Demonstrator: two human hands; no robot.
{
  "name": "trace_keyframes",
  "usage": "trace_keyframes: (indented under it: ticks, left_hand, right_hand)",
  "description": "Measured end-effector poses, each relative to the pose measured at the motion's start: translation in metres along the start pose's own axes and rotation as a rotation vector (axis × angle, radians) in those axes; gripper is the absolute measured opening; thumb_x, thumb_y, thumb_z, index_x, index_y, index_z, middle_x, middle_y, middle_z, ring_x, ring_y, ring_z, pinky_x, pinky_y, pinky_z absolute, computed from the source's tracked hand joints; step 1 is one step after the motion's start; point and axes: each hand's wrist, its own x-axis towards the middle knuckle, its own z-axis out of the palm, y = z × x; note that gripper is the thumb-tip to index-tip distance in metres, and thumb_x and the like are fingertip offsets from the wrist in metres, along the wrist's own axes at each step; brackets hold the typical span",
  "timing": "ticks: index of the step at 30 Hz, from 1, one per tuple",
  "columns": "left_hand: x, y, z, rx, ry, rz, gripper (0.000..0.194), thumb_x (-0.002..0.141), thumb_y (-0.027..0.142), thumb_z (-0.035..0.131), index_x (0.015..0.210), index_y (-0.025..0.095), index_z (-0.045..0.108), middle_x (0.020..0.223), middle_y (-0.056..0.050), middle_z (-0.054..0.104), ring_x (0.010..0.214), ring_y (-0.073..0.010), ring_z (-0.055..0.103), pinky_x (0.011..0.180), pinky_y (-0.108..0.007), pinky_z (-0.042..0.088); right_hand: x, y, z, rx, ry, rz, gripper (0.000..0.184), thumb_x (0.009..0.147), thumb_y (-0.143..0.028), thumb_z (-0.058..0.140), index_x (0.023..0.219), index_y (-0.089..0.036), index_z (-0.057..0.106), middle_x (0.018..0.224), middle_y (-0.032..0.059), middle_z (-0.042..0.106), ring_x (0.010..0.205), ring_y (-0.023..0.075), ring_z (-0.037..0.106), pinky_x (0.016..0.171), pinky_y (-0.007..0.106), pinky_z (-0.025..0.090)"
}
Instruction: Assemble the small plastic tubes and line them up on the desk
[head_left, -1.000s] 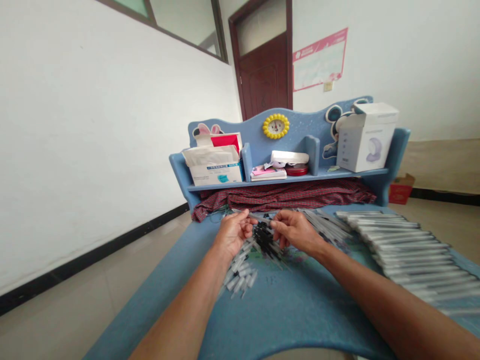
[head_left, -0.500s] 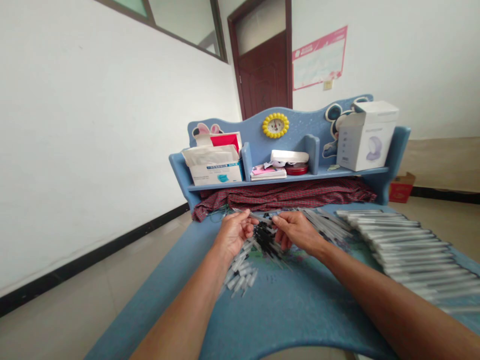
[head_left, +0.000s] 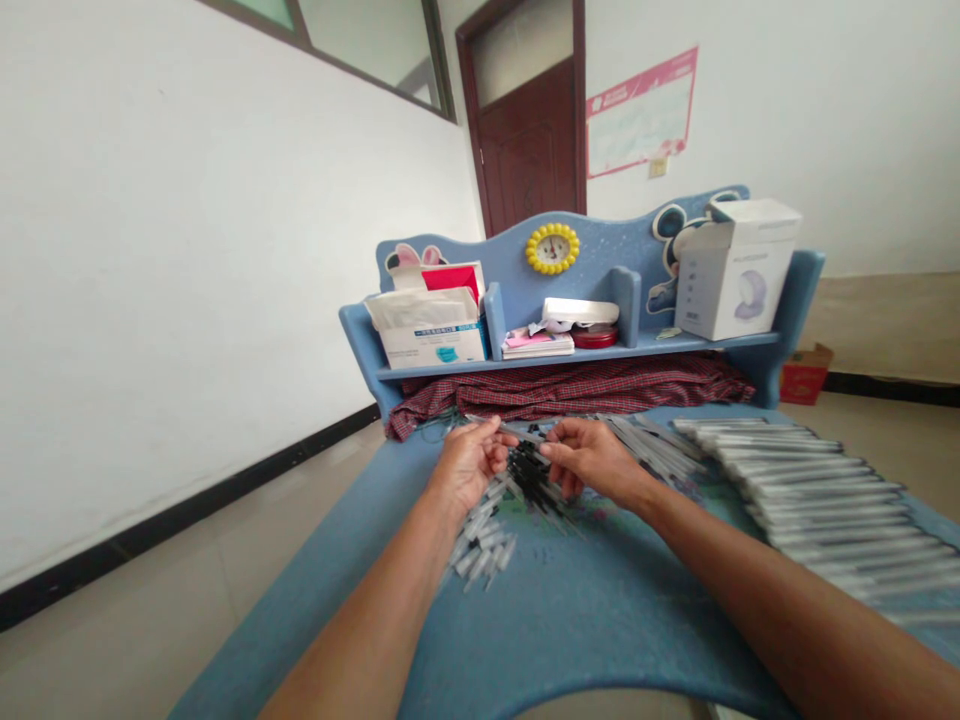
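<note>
My left hand (head_left: 474,462) is closed in a pinch on a clear pen barrel (head_left: 519,432), which stretches toward my other hand. At the barrel's right end, my right hand (head_left: 592,462) pinches with thumb and forefinger; the exact contact is small and blurred. Below and between the hands lies a heap of black pen parts (head_left: 534,475). Short clear pen caps (head_left: 486,555) are piled near my left wrist. Several clear tubes (head_left: 652,448) lie just beyond my right hand. A long row of pens (head_left: 832,500) covers the table's right side.
The blue table (head_left: 570,620) has a curved front edge. At its back, a shelf (head_left: 555,362) carries an opened mask box (head_left: 435,340), papers, a red tin (head_left: 595,338) and a white box (head_left: 739,275). Checked cloth (head_left: 570,390) is bunched beneath the shelf.
My right hand's thumb and fingers have shifted slightly to the left at the barrel's end. My left hand stays in place with its pinch. The view has moved very slightly.
</note>
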Motion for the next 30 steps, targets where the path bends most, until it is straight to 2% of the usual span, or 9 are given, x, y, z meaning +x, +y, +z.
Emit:
trace_keyframes:
  ticks: [7, 11, 14, 21, 27, 30]
  left_hand:
    - [-0.0009, 0.0005, 0.0015, 0.013, 0.006, -0.004, 0.013, 0.076, 0.018, 0.059, 0.067, 0.011, 0.052, 0.056, -0.006, 0.062, 0.034, -0.0055, 0.046, 0.033, -0.015, 0.032]
    - [-0.0006, 0.0003, 0.0008, 0.019, 0.009, 0.003, 0.011, 0.076, 0.018, 0.058, 0.069, 0.011, 0.051, 0.056, -0.006, 0.063, 0.034, -0.0054, 0.045, 0.033, -0.015, 0.032]
    - [-0.0007, -0.0005, 0.0005, 0.032, -0.010, 0.010, 0.010, 0.076, 0.017, 0.057, 0.071, 0.011, 0.051, 0.057, -0.007, 0.063, 0.035, -0.0056, 0.046, 0.033, -0.015, 0.032]
    - [-0.0006, -0.0005, 0.0007, 0.033, -0.037, 0.015, 0.010, 0.076, 0.016, 0.058, 0.071, 0.011, 0.051, 0.058, -0.007, 0.063, 0.036, -0.0057, 0.046, 0.034, -0.015, 0.033]
    - [-0.0004, 0.0020, -0.0008, 0.020, -0.024, 0.030, 0.010, 0.078, 0.016, 0.056, 0.071, 0.011, 0.051, 0.058, -0.007, 0.063, 0.036, -0.0058, 0.047, 0.035, -0.015, 0.034]
    - [-0.0001, 0.0017, -0.0010, 0.021, -0.041, 0.031, 0.009, 0.078, 0.016, 0.055, 0.071, 0.011, 0.051, 0.058, -0.007, 0.063, 0.036, -0.0057, 0.046, 0.034, -0.015, 0.033]
  right_hand:
    - [-0.0011, -0.0019, 0.0000, -0.040, -0.038, 0.053, 0.032, 0.083, -0.044, 0.044, 0.070, -0.015, 0.050, 0.046, -0.0030, 0.056, 0.031, 0.0075, 0.049, 0.031, 0.016, 0.035]
    - [-0.0012, -0.0023, 0.0001, -0.015, 0.001, 0.016, 0.021, 0.080, -0.036, 0.052, 0.073, -0.017, 0.047, 0.048, -0.0051, 0.057, 0.031, 0.0072, 0.049, 0.032, 0.015, 0.036]
    - [-0.0004, -0.0010, 0.0004, -0.020, 0.004, 0.012, 0.021, 0.081, -0.033, 0.050, 0.070, -0.017, 0.047, 0.048, -0.0046, 0.057, 0.031, 0.0066, 0.049, 0.032, 0.015, 0.035]
    - [-0.0007, -0.0017, 0.0010, 0.069, -0.062, 0.121, 0.028, 0.087, -0.038, 0.039, 0.072, -0.016, 0.049, 0.045, -0.0022, 0.057, 0.030, 0.0092, 0.050, 0.029, 0.016, 0.034]
    - [-0.0006, -0.0018, -0.0040, 0.080, -0.033, 0.055, 0.025, 0.078, -0.038, 0.054, 0.069, -0.017, 0.048, 0.049, -0.0029, 0.059, 0.033, 0.0079, 0.052, 0.032, 0.015, 0.036]
    - [-0.0011, -0.0021, -0.0043, 0.096, -0.049, 0.060, 0.026, 0.079, -0.039, 0.052, 0.067, -0.017, 0.047, 0.048, -0.0025, 0.060, 0.032, 0.0081, 0.051, 0.032, 0.016, 0.036]
